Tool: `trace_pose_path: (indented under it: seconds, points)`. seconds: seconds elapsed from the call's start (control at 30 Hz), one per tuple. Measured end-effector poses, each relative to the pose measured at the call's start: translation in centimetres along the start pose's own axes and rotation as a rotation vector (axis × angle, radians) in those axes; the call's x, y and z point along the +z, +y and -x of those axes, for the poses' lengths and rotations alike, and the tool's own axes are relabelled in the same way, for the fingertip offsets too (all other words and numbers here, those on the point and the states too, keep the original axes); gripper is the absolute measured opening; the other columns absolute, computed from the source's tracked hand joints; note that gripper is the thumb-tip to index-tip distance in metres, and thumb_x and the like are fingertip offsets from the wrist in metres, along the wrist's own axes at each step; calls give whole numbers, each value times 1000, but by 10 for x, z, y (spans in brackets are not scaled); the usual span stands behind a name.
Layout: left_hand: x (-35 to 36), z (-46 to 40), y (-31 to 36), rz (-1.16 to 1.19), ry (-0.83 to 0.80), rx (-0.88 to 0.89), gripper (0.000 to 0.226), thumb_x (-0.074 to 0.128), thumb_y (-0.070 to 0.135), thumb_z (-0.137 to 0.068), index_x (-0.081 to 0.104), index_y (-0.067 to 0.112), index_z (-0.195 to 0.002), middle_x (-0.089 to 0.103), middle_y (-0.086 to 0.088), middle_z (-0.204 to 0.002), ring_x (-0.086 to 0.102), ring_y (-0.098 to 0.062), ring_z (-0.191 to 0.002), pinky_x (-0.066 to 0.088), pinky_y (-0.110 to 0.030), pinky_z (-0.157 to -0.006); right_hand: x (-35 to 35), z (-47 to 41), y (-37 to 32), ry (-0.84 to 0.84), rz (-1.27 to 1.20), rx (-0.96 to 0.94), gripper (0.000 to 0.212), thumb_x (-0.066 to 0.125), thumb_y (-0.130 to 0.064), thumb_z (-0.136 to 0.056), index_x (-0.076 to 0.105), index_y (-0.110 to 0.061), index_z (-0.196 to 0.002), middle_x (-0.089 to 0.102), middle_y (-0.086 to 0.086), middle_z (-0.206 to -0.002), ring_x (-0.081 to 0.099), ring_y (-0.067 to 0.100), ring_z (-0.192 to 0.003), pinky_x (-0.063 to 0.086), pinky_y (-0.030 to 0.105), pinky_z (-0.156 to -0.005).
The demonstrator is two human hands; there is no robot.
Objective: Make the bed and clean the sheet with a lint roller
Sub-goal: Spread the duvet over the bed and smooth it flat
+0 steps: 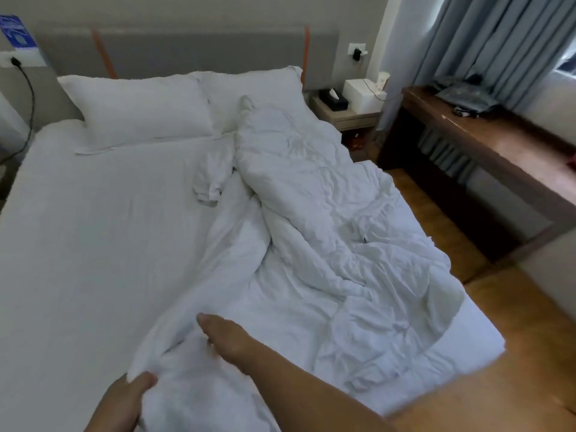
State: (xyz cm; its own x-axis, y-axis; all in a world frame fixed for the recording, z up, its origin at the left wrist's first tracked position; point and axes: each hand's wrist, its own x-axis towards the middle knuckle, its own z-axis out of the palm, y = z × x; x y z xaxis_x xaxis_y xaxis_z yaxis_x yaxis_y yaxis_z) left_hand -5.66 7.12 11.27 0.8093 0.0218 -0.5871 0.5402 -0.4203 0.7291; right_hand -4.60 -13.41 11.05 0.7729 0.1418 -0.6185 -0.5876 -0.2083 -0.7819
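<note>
The bed [78, 244] fills most of what I see, its white sheet [103, 213] flat and bare on the left half. The duvet [311, 213] is bunched up on the right half, crumpled w/ lots of folds, running from near the pillows down to the bed's near corner, where its near edge comes up to my hands. Behind the bed is a grey headboard [193, 54] w/ two orange strips on it. Wooden floor [486, 353] shows to the right of the bed. Grey curtains [486, 35] hang top right, and under them stands a dark wooden desk, its tabletop [498, 145] carrying some dark stuff I can't make out. Two white pillows [140, 113] lie side by side at the head of the bed; the right one is partly covered by the duvet. A small nightstand [346, 118] sits between bed and desk, w/ a black tissue box [333, 99] and a white box [363, 92] on top. A black cable [28, 98] hangs from a wall socket at far left.

My right hand [224, 338] is clenched on a fold of the duvet, fingers buried in the cloth. My left hand [124, 400] grips the duvet edge too, thumb on top. No lint roller in view.
</note>
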Motion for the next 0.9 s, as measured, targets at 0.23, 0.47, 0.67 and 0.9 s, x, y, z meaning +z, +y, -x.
trace_pose_path:
  seconds: [0.23,0.47,0.67,0.9]
  points:
    - [-73,-27,-22,20,3,-65,18,65,13,-76,70,0,-86,74,-14,-75,66,-32,-76,46,-37,-66,79,8,71,241,303,-12,101,49,-79,-80,15,-25,-158,5,1,-164,6,16,-151,8,30,-122]
    - [-88,-26,-27,-3,-55,-26,13,58,4,-81,70,1,-80,74,-11,-72,65,-31,-69,44,-34,-63,131,-3,49,482,192,88,80,38,-69,-93,25,-20,-156,12,9,-164,8,21,-151,5,32,-122]
    - [-97,-15,-29,-276,-150,99,17,54,9,-86,69,7,-79,73,-4,-69,64,-20,-62,43,-29,-56,146,-24,-24,471,34,23,111,41,-90,-71,22,-17,-153,51,3,-143,49,22,-130,39,39,-110]
    - [-101,-17,-52,-618,-309,224,30,50,20,-95,64,22,-122,69,0,-111,64,-13,-96,47,-21,-78,170,-57,-38,409,111,270,89,60,-27,-89,6,3,-153,51,15,-140,52,28,-127,42,31,-101]
